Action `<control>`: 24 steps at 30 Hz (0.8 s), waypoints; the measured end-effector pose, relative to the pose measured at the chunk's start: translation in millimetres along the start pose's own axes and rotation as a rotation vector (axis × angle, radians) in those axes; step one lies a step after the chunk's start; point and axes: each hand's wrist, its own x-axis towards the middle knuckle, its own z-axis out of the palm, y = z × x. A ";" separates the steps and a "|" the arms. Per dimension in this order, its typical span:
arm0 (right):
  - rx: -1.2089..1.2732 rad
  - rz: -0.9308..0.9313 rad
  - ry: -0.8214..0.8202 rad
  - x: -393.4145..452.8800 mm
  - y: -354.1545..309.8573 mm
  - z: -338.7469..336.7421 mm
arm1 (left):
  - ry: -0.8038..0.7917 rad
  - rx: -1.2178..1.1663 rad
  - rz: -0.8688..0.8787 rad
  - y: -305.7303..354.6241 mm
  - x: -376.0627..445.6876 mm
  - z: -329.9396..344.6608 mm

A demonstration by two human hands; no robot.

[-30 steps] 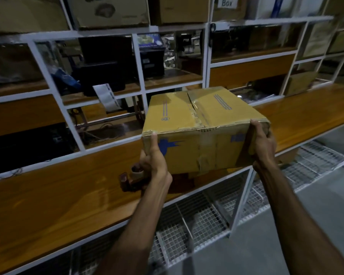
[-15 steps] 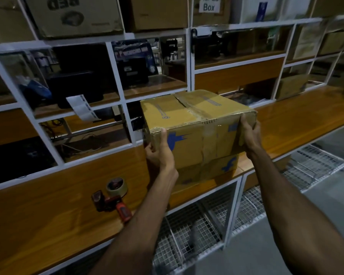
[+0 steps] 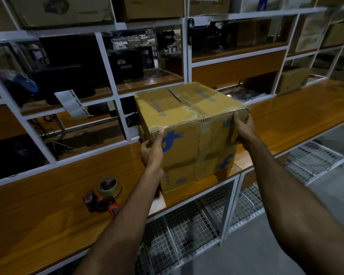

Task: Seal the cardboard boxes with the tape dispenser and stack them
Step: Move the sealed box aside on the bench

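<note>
A taped cardboard box [image 3: 179, 114] with blue logos sits on top of a second cardboard box [image 3: 191, 171] on the wooden bench [image 3: 48, 211]. My left hand [image 3: 152, 149] grips the upper box at its near left corner, thumb up on the front face. At the near right corner my right hand [image 3: 242, 128] holds the same box, fingers wrapped round its side. Clear tape runs along the top seam and down the front. The tape dispenser [image 3: 105, 193], red-handled with a brown tape roll, lies on the bench left of the boxes.
White-framed shelving [image 3: 111, 76] behind the bench holds dark equipment and cables. Another cardboard box [image 3: 292, 80] stands on a shelf at the far right. Wire mesh racks [image 3: 187, 225] sit under the bench. A paper label [image 3: 72, 104] hangs from a shelf.
Both hands have carried the box left and down until it sits on the lower box. The tape dispenser, earlier hidden behind my left hand, now lies in plain sight.
</note>
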 end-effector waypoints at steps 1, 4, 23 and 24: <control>-0.018 0.004 -0.021 3.7 2.4 -1.6 | 0.003 0.004 0.004 -1.0 0.9 0.2; -0.108 0.010 -0.067 29.8 26.4 -12.5 | 0.000 0.035 0.017 -6.3 -0.1 -2.8; -0.010 0.209 -0.288 -333.7 124.6 126.0 | -0.199 0.492 0.176 -99.0 -74.0 -272.0; -0.010 0.195 -0.312 -350.1 125.1 137.5 | -0.165 0.494 0.190 -96.8 -76.9 -293.0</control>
